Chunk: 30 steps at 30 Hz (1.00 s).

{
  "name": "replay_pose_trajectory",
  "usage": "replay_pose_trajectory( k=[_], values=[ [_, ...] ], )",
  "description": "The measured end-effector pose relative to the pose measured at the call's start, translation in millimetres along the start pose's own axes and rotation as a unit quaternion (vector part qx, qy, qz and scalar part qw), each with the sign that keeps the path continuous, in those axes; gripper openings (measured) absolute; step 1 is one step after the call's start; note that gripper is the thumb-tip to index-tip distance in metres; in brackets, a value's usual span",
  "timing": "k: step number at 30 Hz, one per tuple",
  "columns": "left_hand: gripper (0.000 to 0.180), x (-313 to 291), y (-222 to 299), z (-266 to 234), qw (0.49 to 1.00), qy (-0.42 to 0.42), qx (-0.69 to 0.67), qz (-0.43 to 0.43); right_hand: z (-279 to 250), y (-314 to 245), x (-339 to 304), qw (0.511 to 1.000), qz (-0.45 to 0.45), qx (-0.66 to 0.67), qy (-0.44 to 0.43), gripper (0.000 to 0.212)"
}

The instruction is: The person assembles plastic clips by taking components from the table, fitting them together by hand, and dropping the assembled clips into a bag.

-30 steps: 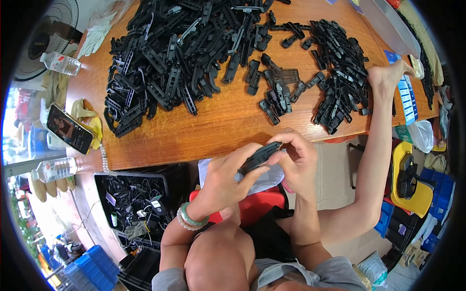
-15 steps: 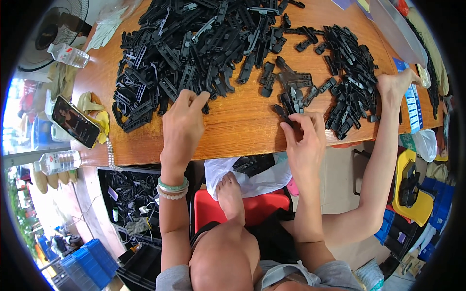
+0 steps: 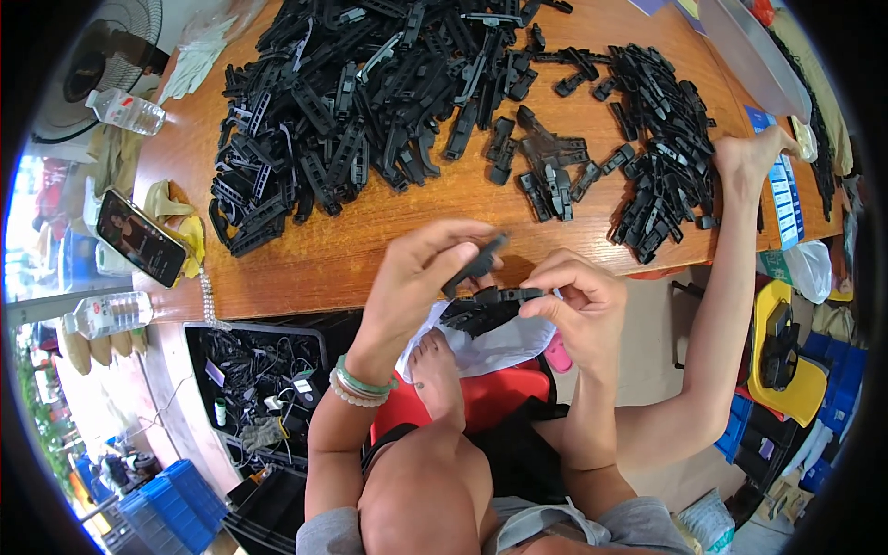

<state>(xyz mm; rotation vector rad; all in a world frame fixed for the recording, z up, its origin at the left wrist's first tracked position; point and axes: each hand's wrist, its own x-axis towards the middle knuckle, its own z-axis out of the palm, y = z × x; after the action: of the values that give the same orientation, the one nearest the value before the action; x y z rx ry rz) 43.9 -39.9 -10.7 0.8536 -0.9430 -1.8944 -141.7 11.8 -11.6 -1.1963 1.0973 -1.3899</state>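
Note:
Just over the table's near edge my two hands are close together. My left hand (image 3: 413,280), with beaded bracelets at the wrist, pinches a dark plastic part (image 3: 474,265) held at a slant. Between thumb and fingers my right hand (image 3: 583,301) grips a slim black plastic clip (image 3: 507,296), which points toward the left hand. Whether the two pieces touch I cannot tell. Beyond the left hand spreads a large heap of long black plastic pieces (image 3: 342,120). A smaller heap of black clips (image 3: 661,153) lies at the right, with several loose clips (image 3: 555,190) between the heaps.
A phone (image 3: 141,238) leans at the table's left edge, near two plastic bottles (image 3: 129,111). My bare foot (image 3: 740,159) rests on the table at right. Below are a red stool (image 3: 499,393), a white bag (image 3: 518,347) and a black crate (image 3: 254,370) of parts.
My left hand has left the large heap and moved right and nearer, now holding a dark plastic part. The right hand has drawn nearer from the loose clips with a black clip.

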Motion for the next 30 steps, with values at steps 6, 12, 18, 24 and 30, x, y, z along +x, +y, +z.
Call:
replay_pose_trajectory(
  k=[6, 12, 18, 24, 30],
  values=[
    [0.025, -6.0, 0.5, 14.1, 0.983, -0.005, 0.185, -0.017, 3.1, 0.5, -2.5, 0.999, 0.038, 0.024, 0.022, 0.016],
    [0.026, -11.5, -3.2, 21.4, 0.988, 0.023, 0.143, -0.053, 0.7, 5.3, -1.8, 0.999, -0.003, -0.018, 0.025, 0.015],
    [0.027, -12.5, -2.4, 26.0, 0.986, 0.029, 0.156, -0.056, -0.9, 8.5, -3.7, 0.999, -0.001, -0.048, 0.023, 0.012],
    [0.039, -23.0, -9.9, 33.4, 0.866, -0.008, 0.474, 0.157, 6.9, 12.0, -7.7, 0.996, 0.013, 0.008, 0.083, 0.012],
    [0.039, -22.4, -15.9, 30.0, 0.821, -0.008, 0.521, 0.235, 2.1, 18.9, -9.6, 0.998, 0.002, 0.023, 0.065, 0.024]
  ],
)
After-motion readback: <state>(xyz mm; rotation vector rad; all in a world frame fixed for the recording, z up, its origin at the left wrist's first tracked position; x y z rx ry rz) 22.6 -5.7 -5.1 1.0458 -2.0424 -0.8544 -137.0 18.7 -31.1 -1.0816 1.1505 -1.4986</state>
